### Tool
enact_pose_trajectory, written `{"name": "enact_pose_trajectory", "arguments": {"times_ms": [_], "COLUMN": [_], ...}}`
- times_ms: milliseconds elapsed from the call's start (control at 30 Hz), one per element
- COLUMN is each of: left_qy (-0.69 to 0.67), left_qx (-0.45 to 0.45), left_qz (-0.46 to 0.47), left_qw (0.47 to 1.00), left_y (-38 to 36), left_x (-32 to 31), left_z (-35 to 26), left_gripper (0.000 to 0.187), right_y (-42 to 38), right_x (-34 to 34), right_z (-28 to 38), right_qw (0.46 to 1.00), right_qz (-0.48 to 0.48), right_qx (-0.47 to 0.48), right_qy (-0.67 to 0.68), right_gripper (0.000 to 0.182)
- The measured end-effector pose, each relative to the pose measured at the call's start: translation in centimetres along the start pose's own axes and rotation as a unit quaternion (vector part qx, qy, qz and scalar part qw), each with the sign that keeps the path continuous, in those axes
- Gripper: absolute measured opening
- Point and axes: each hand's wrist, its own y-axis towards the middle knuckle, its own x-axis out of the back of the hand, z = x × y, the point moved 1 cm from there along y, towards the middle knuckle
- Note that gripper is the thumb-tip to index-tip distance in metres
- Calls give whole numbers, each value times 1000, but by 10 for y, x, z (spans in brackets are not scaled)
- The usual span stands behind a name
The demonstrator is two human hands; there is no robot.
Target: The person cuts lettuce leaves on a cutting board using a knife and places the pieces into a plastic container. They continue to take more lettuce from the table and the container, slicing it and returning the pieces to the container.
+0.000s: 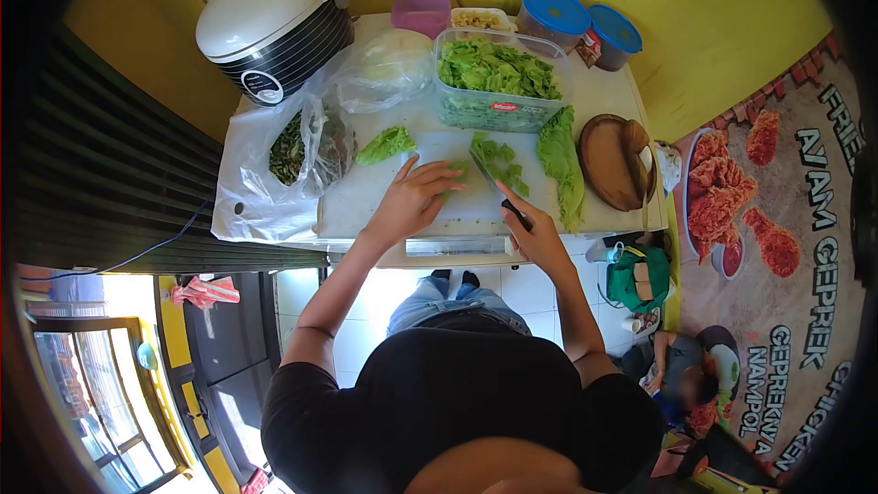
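Right hand (541, 242) gripped the knife (518, 214); left hand (417, 199) lay palm-down, fingers spread, near the blade. Cut greens (501, 163) lay on the white board (476, 206). The step appeared to be slicing; a further stroke called for fingertips clear of the edge. Sideways room ran between a short leaf (386, 144) and a long leaf (562, 165). Beyond, the filled container (501, 108) limited forward travel.
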Motion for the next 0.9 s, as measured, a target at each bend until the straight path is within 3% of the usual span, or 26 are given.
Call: {"name": "enact_pose_trajectory", "arguments": {"times_ms": [133, 300, 367, 600, 667, 900], "left_qy": [7, 19, 28, 15, 13, 7], "left_qx": [43, 27, 23, 26, 31, 40], "left_qz": [-22, -40, -40, -22, -24, -7], "left_qw": [999, 999, 999, 999, 999, 999], "left_y": [-11, -15, -15, -16, -16, -17], "left_x": [-16, -18, -17, -14, -13, -11], "left_z": [-5, -1, 2, 5, 6, 5], "left_gripper": [29, 28, 28, 32, 32, 30], "right_y": [6, 9, 11, 14, 20, 24], "right_x": [-4, -10, -9, -7, -8, -14], "right_z": [-1, 3, 1, -2, -7, -11], "right_qw": [998, 993, 984, 983, 972, 958], "right_qz": [26, 52, 41, 53, 25, 0], "right_qx": [28, 26, 74, 46, 102, 128], "right_qy": [-44, -105, -156, -169, -209, -255], "right_gripper": [49, 50, 49, 49, 50, 48]}}
